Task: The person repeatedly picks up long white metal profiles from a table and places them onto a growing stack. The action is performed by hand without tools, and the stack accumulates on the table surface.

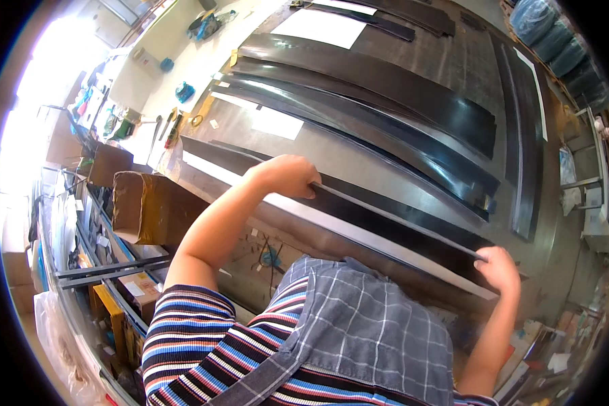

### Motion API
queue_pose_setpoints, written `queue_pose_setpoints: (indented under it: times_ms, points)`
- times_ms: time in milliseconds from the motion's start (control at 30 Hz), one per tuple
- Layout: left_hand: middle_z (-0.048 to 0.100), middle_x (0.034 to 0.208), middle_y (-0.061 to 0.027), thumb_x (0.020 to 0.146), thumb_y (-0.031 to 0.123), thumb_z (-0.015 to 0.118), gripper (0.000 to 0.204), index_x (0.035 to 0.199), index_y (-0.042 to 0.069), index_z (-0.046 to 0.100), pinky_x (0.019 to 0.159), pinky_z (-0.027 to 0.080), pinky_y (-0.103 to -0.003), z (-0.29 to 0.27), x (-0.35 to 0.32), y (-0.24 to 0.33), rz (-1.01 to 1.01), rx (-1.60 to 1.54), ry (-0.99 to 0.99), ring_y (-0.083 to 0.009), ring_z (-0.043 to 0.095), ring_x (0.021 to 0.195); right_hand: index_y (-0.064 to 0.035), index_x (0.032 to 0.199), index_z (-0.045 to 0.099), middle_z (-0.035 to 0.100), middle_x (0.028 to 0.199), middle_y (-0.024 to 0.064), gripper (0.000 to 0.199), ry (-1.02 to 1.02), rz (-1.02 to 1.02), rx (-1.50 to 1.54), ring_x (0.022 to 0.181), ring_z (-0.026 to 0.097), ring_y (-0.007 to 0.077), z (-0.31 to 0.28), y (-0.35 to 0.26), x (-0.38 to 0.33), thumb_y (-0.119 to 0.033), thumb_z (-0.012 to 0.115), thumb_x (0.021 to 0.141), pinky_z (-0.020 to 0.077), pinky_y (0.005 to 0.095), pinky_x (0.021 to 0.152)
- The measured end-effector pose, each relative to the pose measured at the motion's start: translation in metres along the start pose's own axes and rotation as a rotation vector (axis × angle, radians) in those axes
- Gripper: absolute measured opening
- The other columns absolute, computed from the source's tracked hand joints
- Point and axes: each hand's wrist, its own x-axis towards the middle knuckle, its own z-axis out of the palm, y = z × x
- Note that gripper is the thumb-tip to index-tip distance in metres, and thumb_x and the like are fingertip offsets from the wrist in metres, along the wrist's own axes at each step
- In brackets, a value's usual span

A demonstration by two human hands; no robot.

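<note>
A long black flexible strip lies along the near edge of the work table, and both my hands grip its raised thin edge. My left hand is closed around that edge near the strip's middle, fingers curled under. Toward the right end, my right hand pinches the same edge between thumb and fingers. Beneath the black strip a long white strip shows along the table's front. Just beyond lie several glossy dark strips, overlapping and slightly bowed, and a white sheet.
A wide dark sheet and another white sheet lie farther back. Tall dark strips line the right side. A tape roll sits at the left edge. An open cardboard box and a crowded rack stand left of me.
</note>
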Motion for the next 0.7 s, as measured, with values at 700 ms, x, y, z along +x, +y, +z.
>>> queue_pose_setpoints:
  times_ms: [700]
  points:
    - [0.059,0.092,-0.0111,0.074,0.01,0.07,0.046,0.114,0.009,0.049,0.082,0.048,-0.044,0.069,0.036,-0.009,-0.136,-0.008,0.34,-0.0315,0.06,0.095,-0.0044,0.095,0.06,0.065,0.084,0.0135,0.024,0.261,-0.215,-0.22,0.088,0.06,0.0336,0.076,0.049,0.06,-0.007,0.069,0.073,0.0484,0.0436,0.08]
